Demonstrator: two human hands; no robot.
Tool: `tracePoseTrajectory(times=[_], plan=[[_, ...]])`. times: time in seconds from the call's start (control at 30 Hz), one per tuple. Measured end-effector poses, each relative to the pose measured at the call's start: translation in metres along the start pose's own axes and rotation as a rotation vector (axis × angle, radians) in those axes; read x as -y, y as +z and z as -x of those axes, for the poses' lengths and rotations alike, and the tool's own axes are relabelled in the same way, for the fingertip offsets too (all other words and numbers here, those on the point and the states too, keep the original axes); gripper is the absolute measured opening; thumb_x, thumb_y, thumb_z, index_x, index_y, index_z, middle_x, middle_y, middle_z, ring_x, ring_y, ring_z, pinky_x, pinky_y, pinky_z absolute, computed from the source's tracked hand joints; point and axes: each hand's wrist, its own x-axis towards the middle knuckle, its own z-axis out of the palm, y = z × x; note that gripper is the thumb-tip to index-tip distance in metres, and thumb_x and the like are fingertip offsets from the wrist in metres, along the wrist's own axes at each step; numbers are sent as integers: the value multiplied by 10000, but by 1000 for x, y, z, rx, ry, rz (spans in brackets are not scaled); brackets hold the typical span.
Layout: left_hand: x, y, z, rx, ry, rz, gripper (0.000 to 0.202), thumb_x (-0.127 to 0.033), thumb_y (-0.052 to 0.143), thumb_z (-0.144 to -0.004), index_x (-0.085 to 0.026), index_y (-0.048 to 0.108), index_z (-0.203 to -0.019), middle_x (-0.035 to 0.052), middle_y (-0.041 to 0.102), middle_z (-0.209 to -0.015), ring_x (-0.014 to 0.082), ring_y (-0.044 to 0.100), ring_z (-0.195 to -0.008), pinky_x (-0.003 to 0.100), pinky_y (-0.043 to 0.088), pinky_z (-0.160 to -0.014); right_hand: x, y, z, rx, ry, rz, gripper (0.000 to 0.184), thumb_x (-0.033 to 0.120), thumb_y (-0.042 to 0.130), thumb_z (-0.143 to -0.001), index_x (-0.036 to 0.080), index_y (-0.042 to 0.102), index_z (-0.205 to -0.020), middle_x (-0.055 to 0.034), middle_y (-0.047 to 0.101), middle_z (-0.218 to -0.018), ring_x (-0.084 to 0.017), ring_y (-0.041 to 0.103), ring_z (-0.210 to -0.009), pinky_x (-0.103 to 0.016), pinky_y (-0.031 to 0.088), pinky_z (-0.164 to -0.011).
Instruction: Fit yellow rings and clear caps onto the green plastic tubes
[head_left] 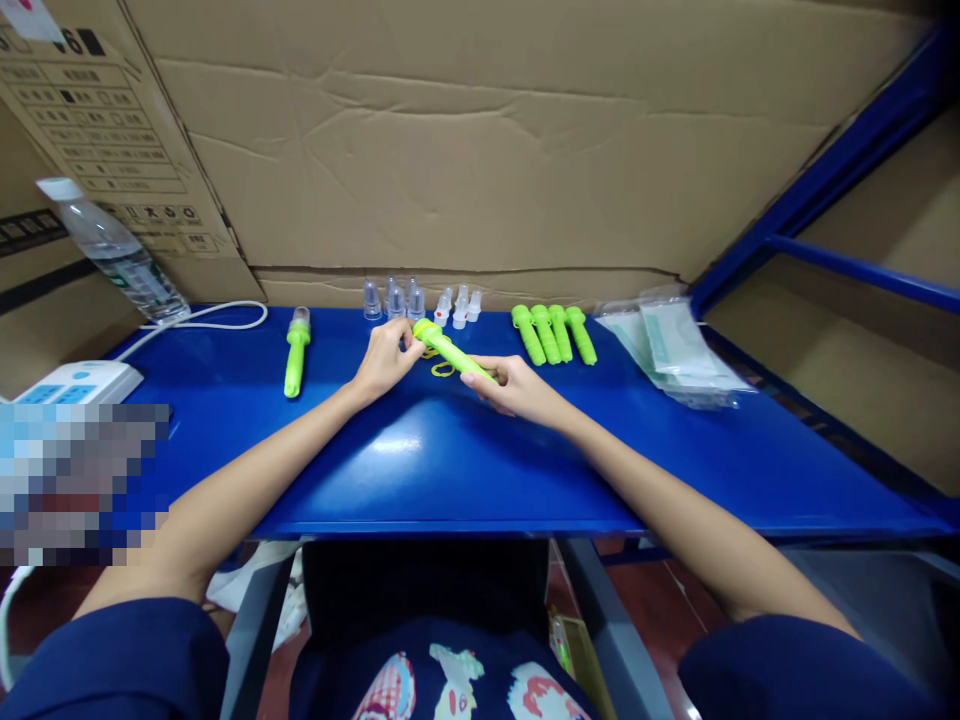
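Observation:
A lime-green flashlight-shaped tube (456, 356) is held slanting above the blue table, its wide head up and to the left. My right hand (517, 388) grips its narrow lower end between thumb and fingers. At the head, my left hand (388, 357) is closed in a pinch, its fingertips touching the rim; any small part between them is hidden. Yellow rings (443, 369) lie just under the tube. Clear plastic caps (396, 302) stand behind my left hand, and whitish small caps (442, 308), one with a red spot, sit right of these.
Several similar green tubes (553, 335) lie in a row to the right, beside clear plastic bags (667, 345). On the left are a green tube with a clear cap (296, 355), a water bottle (120, 250) and a white power strip (86, 382) with its cable. Cardboard (450, 150) walls the back.

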Motion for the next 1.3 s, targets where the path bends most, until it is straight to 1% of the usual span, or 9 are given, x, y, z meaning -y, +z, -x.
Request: tracePoseTrajectory(times=[0.1, 0.23, 0.43, 0.57, 0.77, 0.9, 1.0, 1.1, 1.3], plan=[[3, -3, -3, 20, 55, -30, 196, -146, 543, -761, -204, 393, -649, 18, 637, -763, 147, 589, -722, 255, 432, -698, -1, -12, -2, 48, 12, -58, 435, 480, 610, -905, 98, 640, -1112, 66, 457, -583, -30, 345, -380, -174, 230, -327], [8, -11, -5, 155, 160, -27, 173, -162, 531, -798, -199, 413, -677, 12, 621, -733, 140, 580, -702, 245, 427, -682, -6, -29, -5, 118, 31, -119, 415, 516, 631, -887, 105, 619, -948, 63, 442, -598, -18, 317, -376, -182, 187, -316], [-4, -15, -2, 266, 318, 67, 134, -138, 509, -822, -177, 456, -705, 113, 689, -1082, 171, 648, -923, 272, 472, -801, -20, -62, -2, 243, 117, -61, 567, 536, 652, -863, 100, 614, -1223, 58, 454, -631, -26, 292, -419, -186, 190, -357], [-16, -10, 0, 288, 334, 123, 124, -129, 512, -823, -164, 493, -705, 106, 697, -1075, 166, 658, -932, 281, 489, -835, -26, -75, -1, 250, 114, 146, 608, 523, 617, -878, 126, 591, -1338, 31, 513, -654, -64, 356, -487, -199, 271, -424], [-7, -7, -2, 213, 56, 322, 135, -230, 528, -830, -153, 542, -720, 80, 739, -927, 165, 692, -860, 270, 529, -780, -28, -82, -3, 95, -66, 430, 481, 445, 604, -837, 149, 694, -1205, -86, 690, -989, -186, 590, -794, -301, 471, -714], [10, -9, -3, 232, -70, 311, 185, -291, 539, -849, -143, 574, -744, 95, 753, -929, 190, 702, -890, 286, 533, -798, -29, -92, -1, -154, -9, 515, 492, 464, 514, -887, 109, 665, -1193, -82, 681, -829, -181, 570, -671, -305, 456, -656], [15, -6, -3, 297, -33, 165, 203, -306, 563, -868, -142, 638, -774, 90, 754, -945, 201, 698, -922, 312, 508, -855, -32, -97, -2, -376, 52, 617, 467, 490, 423, -935, 115, 697, -980, -78, 647, -702, -177, 547, -602, -300, 432, -628], [13, -3, 0, 313, -11, -5, 221, -337, 603, -884, -160, 673, -772, 80, 742, -1035, 222, 681, -1021, 358, 465, -932, -39, -93, -7, -490, 116, 797, 481, 480, 390, -945, 128, 700, -838, -118, 661, -702, -224, 588, -657, -328, 442, -673], [10, -23, -5, 296, -67, -369, 231, -327, 511, -945, -187, 687, -999, 91, 685, -1201, 280, 615, -1156, 484, 371, -1028, -50, -71, -18, -498, 286, 1075, 526, 448, 378, -957, 106, 659, -1242, -201, 723, -982, -349, 661, -913, -416, 481, -775]])
